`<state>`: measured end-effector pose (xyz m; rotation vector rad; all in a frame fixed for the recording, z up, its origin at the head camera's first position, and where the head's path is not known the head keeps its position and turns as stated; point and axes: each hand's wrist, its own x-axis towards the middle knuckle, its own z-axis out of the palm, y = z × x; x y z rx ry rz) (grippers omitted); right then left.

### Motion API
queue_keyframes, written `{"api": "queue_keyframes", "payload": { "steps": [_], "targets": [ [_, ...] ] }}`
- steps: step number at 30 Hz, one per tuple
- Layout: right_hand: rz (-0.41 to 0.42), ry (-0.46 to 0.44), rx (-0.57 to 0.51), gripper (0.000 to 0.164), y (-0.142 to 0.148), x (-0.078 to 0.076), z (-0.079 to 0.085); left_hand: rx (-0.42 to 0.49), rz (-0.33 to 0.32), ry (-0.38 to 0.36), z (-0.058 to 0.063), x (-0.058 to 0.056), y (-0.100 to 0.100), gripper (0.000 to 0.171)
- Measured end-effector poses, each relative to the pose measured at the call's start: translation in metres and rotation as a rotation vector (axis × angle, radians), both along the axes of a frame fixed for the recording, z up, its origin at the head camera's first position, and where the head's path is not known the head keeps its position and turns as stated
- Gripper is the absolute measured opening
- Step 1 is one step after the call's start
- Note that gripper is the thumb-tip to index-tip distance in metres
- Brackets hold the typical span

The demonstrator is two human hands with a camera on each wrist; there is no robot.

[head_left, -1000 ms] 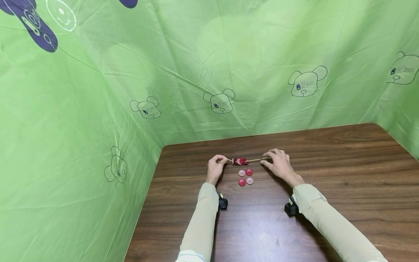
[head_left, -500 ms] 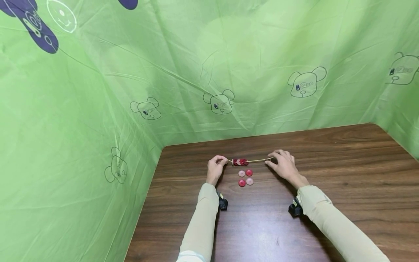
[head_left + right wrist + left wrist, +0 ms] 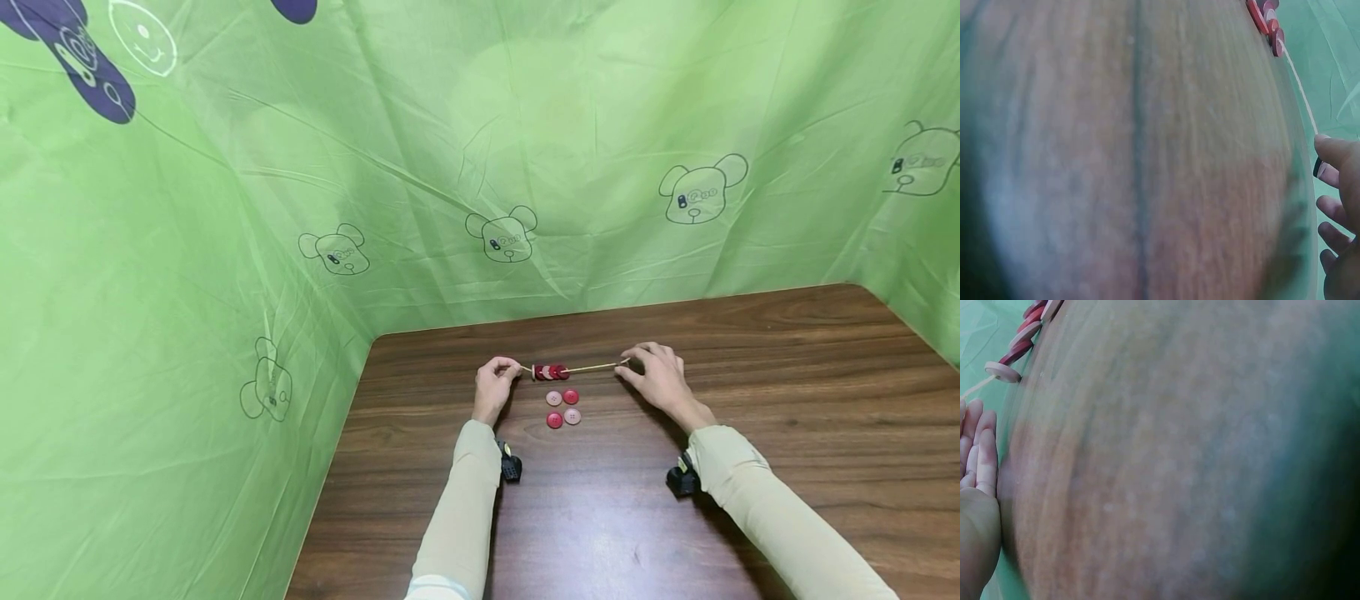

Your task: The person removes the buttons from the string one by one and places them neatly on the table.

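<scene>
In the head view, looks down on a brown worktop (image 3: pixel 787 400) walled at twelve o'clock by a green curtain (image 3: pixel 420 150). Shows, toward half past four from the centre, a pale cord (image 3: pixel 592 367) bearing a row of strung buttons (image 3: pixel 551 372) in dark red, red and pink, too small to count. Pinches the cord's short end with the fingers of the left hand (image 3: pixel 491 392), near the row at nine o'clock. Pinches the long end, stretched nearly straight, with the fingers of the right hand (image 3: pixel 663 385), farther out at three. Shows at six o'clock of the row, flat on the worktop in a small square: pink button (image 3: pixel 553 398) at half past ten, red button (image 3: pixel 571 397) at half past one, second pink button (image 3: pixel 572 416) at half past four, second red button (image 3: pixel 554 420) at half past seven.

In the left wrist view, shows the strung buttons tilted together at ten o'clock and the left hand near nine, cut by the edge; cannot tell the pinch from here.

In the right wrist view, shows the strung buttons at half past one. Follows the cord toward five o'clock to the right hand's thumb, just beside a dark piece (image 3: pixel 1318 167) too small to identify. Bends the other fingers loosely.
</scene>
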<state>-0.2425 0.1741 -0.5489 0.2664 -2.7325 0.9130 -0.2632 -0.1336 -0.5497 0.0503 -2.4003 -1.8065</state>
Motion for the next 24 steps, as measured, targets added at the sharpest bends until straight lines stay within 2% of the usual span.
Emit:
{"api": "queue_keyframes", "payload": {
  "steps": [24],
  "targets": [
    [-0.021,-0.018,0.008,0.037,0.012,0.000,0.004,0.011,0.002,0.012,-0.002,-0.001,0.000,0.008]
  ]
}}
